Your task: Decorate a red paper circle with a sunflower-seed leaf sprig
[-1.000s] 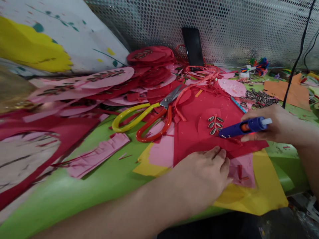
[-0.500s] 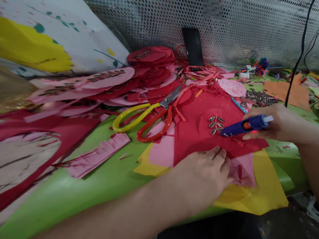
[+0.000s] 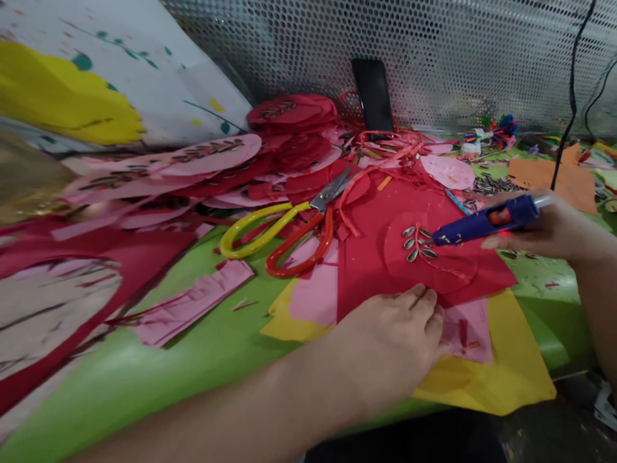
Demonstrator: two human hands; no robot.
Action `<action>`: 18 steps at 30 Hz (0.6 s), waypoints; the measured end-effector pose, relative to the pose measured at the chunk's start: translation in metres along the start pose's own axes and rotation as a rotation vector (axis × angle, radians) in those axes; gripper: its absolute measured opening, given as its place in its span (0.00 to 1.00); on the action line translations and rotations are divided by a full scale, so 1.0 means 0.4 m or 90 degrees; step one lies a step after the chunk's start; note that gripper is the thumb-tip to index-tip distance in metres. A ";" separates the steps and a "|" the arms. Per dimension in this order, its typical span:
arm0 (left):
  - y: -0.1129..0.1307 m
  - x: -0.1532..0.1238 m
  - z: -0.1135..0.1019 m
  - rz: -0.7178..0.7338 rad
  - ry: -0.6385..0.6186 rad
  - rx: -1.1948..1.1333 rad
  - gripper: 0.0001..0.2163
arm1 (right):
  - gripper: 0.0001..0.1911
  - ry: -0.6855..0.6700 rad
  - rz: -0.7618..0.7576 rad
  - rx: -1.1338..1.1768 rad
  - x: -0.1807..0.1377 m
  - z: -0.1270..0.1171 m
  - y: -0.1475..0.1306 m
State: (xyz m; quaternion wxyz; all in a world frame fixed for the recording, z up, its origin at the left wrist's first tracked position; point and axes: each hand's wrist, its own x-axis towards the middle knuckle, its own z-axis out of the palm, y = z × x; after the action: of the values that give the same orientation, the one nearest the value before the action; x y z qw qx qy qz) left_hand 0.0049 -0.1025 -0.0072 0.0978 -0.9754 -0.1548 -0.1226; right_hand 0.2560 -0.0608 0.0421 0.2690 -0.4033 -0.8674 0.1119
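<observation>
In my right hand (image 3: 563, 225) is a blue hot glue gun (image 3: 486, 220), its nozzle pointing left, close to a sprig of striped seeds (image 3: 419, 244) on red paper. A glue stick pokes out of its back end, and a small red light glows by my fingers. My left hand (image 3: 390, 341) lies over the near edge of the red paper (image 3: 366, 270), fingers resting on it, slightly bent. A round red disc (image 3: 453, 273) carries the seeds around a thin red stem. Under the red sheet are pink paper and a yellow sheet (image 3: 515, 379).
Scissors (image 3: 301, 222) with yellow and red handles lie left of the red paper. Beyond are stacked discs (image 3: 292, 109), a leaning phone (image 3: 373, 96) and loose seeds (image 3: 494, 185). A black cord (image 3: 571, 103) hangs at the right. Pink folded paper (image 3: 193, 302) lies on the green tabletop.
My right hand has lifted the glue gun slightly up and to the right, and the nozzle is now higher beside the seeds. My left hand has stayed in place.
</observation>
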 end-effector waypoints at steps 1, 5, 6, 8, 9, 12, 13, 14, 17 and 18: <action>0.000 -0.001 0.001 -0.001 0.001 0.001 0.12 | 0.16 0.027 0.045 0.040 0.000 0.001 0.009; -0.004 -0.004 0.008 0.010 0.024 0.003 0.12 | 0.17 0.177 0.218 0.106 0.014 0.008 0.055; -0.005 -0.004 0.009 0.016 0.025 0.004 0.11 | 0.18 0.215 0.240 0.090 0.018 0.009 0.069; -0.006 -0.002 0.008 0.018 0.021 0.008 0.10 | 0.18 0.257 0.273 0.050 0.027 0.008 0.102; -0.007 -0.001 0.007 0.019 0.016 0.009 0.10 | 0.17 0.264 0.277 0.038 0.030 0.006 0.120; -0.008 0.003 0.001 0.020 -0.015 0.009 0.10 | 0.17 0.272 0.297 -0.041 0.034 0.003 0.170; -0.008 0.004 0.000 0.020 -0.025 0.008 0.10 | 0.18 0.279 0.310 -0.078 0.034 0.004 0.186; -0.008 0.004 -0.002 0.020 -0.033 0.006 0.10 | 0.18 0.292 0.325 -0.110 0.034 0.007 0.201; -0.008 0.005 -0.002 0.018 -0.029 0.002 0.10 | 0.18 0.314 0.350 -0.141 0.035 0.023 0.240; -0.008 0.004 -0.001 0.016 -0.024 0.000 0.10 | 0.18 0.315 0.357 -0.139 0.036 0.031 0.250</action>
State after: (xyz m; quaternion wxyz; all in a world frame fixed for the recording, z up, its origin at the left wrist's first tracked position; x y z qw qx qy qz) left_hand 0.0053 -0.0991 -0.0057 0.0968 -0.9794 -0.1441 -0.1028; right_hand 0.3055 0.0154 -0.0041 0.3844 -0.6657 -0.6394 -0.0124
